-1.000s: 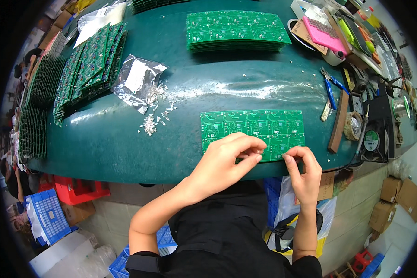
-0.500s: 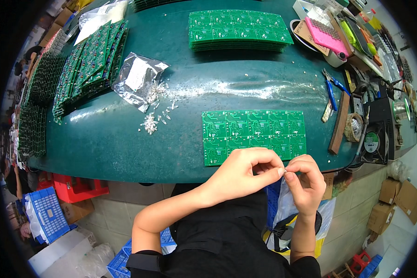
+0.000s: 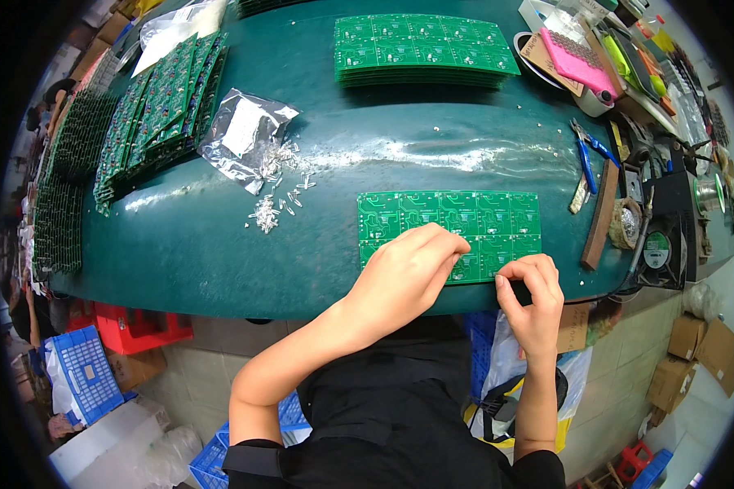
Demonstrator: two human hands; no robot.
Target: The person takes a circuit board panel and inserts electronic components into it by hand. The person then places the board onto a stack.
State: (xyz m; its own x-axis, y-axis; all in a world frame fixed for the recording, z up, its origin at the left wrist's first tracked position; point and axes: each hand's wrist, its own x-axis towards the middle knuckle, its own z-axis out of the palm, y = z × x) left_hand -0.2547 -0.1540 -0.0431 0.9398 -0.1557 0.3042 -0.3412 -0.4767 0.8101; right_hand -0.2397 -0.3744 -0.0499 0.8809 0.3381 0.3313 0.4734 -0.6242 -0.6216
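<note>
A green circuit board panel point(image 3: 510, 218) lies flat near the table's front edge, marked off in small repeated sections. My left hand point(image 3: 412, 273) is over its front part, thumb and fingertips pinched together close to the surface. Whatever is in that pinch is too small to make out. Just at the panel's front right edge, my right hand point(image 3: 534, 297) has its thumb and forefinger closed; any piece between them cannot be made out. To the left, small clear-and-white components with leads point(image 3: 266, 213) lie in a loose pile beside an open clear plastic bag point(image 3: 245, 134).
A stack of green panels point(image 3: 424, 45) stands at the back. Populated boards point(image 3: 167, 106) lean at the left. On the right are blue-handled cutters point(image 3: 585, 159), a brown wooden bar point(image 3: 600, 216), a solder spool point(image 3: 708, 194) and a cluttered tray point(image 3: 591, 102).
My hands have parted from their fingertip-to-fingertip meeting. The left one has shifted up and left over the panel; the right one stays near the front right edge, slightly higher.
</note>
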